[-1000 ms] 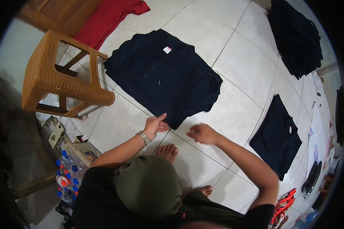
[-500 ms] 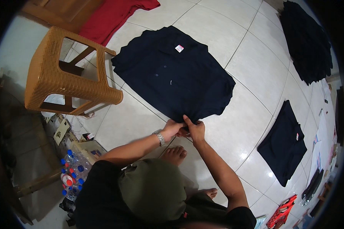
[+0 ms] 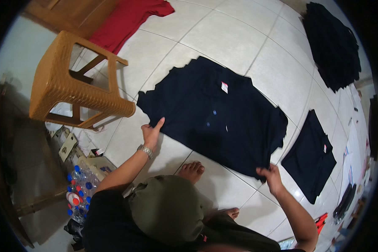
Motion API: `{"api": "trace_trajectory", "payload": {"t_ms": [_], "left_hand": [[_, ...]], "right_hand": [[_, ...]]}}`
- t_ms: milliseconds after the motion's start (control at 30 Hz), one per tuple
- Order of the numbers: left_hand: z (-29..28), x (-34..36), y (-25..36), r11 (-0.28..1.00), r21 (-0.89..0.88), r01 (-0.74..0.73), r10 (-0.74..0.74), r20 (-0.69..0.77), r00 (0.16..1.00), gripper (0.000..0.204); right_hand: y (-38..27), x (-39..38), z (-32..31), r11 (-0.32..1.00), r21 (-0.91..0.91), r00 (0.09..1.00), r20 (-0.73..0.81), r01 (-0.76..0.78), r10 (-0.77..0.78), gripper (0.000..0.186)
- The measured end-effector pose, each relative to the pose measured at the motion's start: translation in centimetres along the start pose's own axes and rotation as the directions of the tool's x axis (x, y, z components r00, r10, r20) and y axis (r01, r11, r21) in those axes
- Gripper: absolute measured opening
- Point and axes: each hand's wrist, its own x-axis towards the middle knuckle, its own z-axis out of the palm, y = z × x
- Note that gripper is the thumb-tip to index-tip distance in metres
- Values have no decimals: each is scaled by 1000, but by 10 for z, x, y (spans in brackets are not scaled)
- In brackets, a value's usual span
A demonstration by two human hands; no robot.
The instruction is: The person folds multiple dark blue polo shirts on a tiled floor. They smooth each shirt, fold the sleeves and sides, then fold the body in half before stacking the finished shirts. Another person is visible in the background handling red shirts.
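A dark navy shirt (image 3: 189,109) is spread between my hands over the tiled floor. It has two small buttons and a white label near its upper edge. My left hand (image 3: 152,135) is closed on the shirt's near left edge, thumb on top and fingers partly hidden beneath. At the near right corner, my right hand (image 3: 271,178) pinches the cloth, which bunches slightly there. Right of the shirt lies a folded dark garment (image 3: 313,157) with a similar label.
A brown woven-pattern plastic stool (image 3: 84,84) stands at the left, close to the shirt. Behind it lies red cloth (image 3: 132,21). Dark garments (image 3: 332,46) are piled at the far right. Empty plastic bottles (image 3: 80,191) crowd the lower left. My bare foot (image 3: 192,171) is near the shirt.
My hands, together at the near edge before, have spread wide apart to opposite ends of it. The shirt has shifted right and nearer, its near edge now stretched out.
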Motion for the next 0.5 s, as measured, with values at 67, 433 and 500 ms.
{"api": "trace_trajectory", "payload": {"t_ms": [67, 433, 500], "left_hand": [[1, -8, -6, 986, 62, -155, 152, 44, 987, 108], [53, -42, 56, 934, 94, -345, 206, 648, 733, 52], [45, -19, 72, 904, -203, -376, 424, 525, 737, 29]], "right_hand": [[49, -35, -21, 991, -85, 993, 47, -103, 108, 19], [207, -56, 29, 886, 463, 833, -483, -19, 270, 57], [213, -61, 33, 895, 443, 820, -533, 60, 209, 49]]}}
